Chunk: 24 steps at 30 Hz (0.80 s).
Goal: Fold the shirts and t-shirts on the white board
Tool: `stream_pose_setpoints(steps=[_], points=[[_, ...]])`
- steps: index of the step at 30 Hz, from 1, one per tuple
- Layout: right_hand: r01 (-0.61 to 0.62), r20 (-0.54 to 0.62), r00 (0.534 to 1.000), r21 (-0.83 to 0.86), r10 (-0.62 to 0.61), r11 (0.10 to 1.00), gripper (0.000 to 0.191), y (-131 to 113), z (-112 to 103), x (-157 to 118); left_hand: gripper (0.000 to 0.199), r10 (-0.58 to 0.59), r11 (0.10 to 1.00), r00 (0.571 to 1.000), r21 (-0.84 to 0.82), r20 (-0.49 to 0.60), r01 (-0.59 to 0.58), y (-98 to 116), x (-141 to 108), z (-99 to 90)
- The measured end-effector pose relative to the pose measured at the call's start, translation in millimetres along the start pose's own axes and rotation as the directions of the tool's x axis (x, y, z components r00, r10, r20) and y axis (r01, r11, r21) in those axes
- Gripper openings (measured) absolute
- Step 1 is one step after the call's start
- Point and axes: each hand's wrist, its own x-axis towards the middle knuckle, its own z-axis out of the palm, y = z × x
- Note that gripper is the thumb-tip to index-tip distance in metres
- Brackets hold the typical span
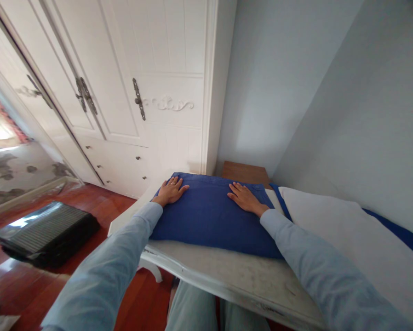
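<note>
While the counter (227, 266) shows its near edge at lower centre, a blue cloth (209, 216) lies on it mid-frame; the left hand (172, 190) and right hand (245, 197) rest flat on its farther part, fingers extended. A white wardrobe (172, 46) fills the upper left.

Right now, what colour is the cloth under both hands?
Plain dark blue: the cloth shows best in the head view.

I see white wardrobe (172, 50) | ribbed black suitcase (44, 230) before it | brown wooden tabletop (245, 172) right of it | patchy wall (20, 168) left
</note>
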Motion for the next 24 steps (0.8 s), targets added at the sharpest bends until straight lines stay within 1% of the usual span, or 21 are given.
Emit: stream_pose_setpoints(steps=[3, 7, 10, 13, 18, 21, 24], points=[[-0.039, 0.001, 0.999, -0.034, 0.039, 0.999, 0.083, 20, -1, -8, 0.082, 0.022, 1.000, 1.000, 0.008, -0.002, -0.022, -13, -1, -0.2], [-0.040, -0.018, 0.999, -0.056, 0.040, 0.998, 0.087, 31, 1, -13, 0.077, 0.031, 0.999, 0.999, -0.039, 0.007, -0.031, -20, 0, -0.5], [-0.044, -0.018, 0.999, -0.047, 0.043, 0.998, 0.085, 33, 3, -13, 0.074, 0.018, 0.999, 1.000, -0.050, 0.008, -0.017, -20, 0, -0.5], [-0.041, -0.028, 0.999, -0.049, 0.039, 0.998, 0.083, 32, 4, -13, 0.073, 0.010, 0.998, 1.000, -0.060, -0.014, -0.011, -18, 0, -0.3], [-0.031, -0.036, 0.999, -0.073, 0.028, 0.997, 0.082, 31, 4, -12, 0.063, 0.007, 0.996, 0.992, -0.088, -0.128, -0.018, -16, -8, -6.6], [-0.034, -0.021, 0.999, -0.081, 0.032, 0.996, 0.080, 30, 4, -12, 0.062, 0.009, 0.995, 0.981, -0.097, -0.192, -0.028, -14, -19, -12.8], [-0.038, -0.007, 0.999, -0.064, 0.038, 0.997, 0.079, 26, 0, -12, 0.060, 0.037, 0.994, 0.975, -0.093, -0.217, -0.058, -6, -39, -15.5]])
